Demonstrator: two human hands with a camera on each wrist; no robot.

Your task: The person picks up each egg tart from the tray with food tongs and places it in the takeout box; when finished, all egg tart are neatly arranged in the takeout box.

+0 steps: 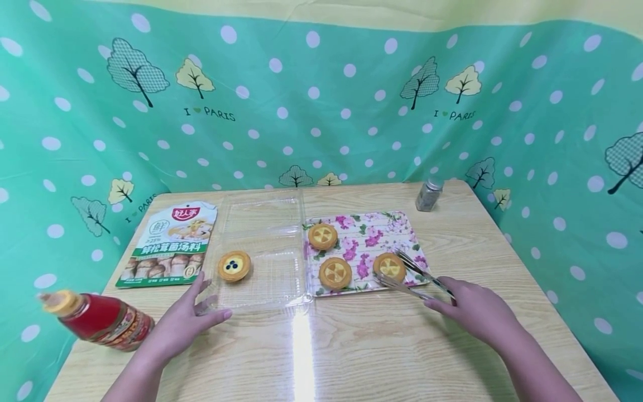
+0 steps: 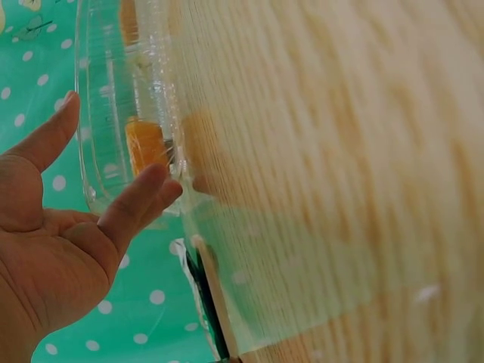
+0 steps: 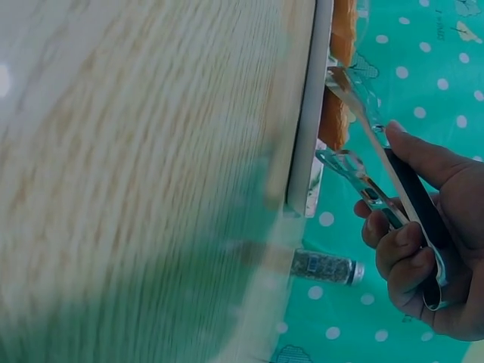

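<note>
The right hand (image 1: 477, 310) grips metal tongs (image 1: 409, 286), whose spread tips stand on either side of the right tart (image 1: 389, 267) on the floral tray (image 1: 374, 282). In the right wrist view that hand (image 3: 431, 234) has its fingers curled round the tongs (image 3: 389, 178). Two more tarts (image 1: 322, 237) lie on the tray's left part. The left hand (image 1: 183, 321), fingers spread, is at the near left corner of the clear plastic container (image 1: 271, 287), which holds a tart with dark berries (image 1: 234, 266). In the left wrist view the hand (image 2: 76, 242) is beside the container wall.
A red bottle with a yellow cap (image 1: 108, 321) is at the left, tilted in the head view. Behind the left hand lies a green and white food packet (image 1: 171, 245). A small spice jar (image 1: 429, 195) stands at the back right. Patterned green cloth surrounds the table's back and sides.
</note>
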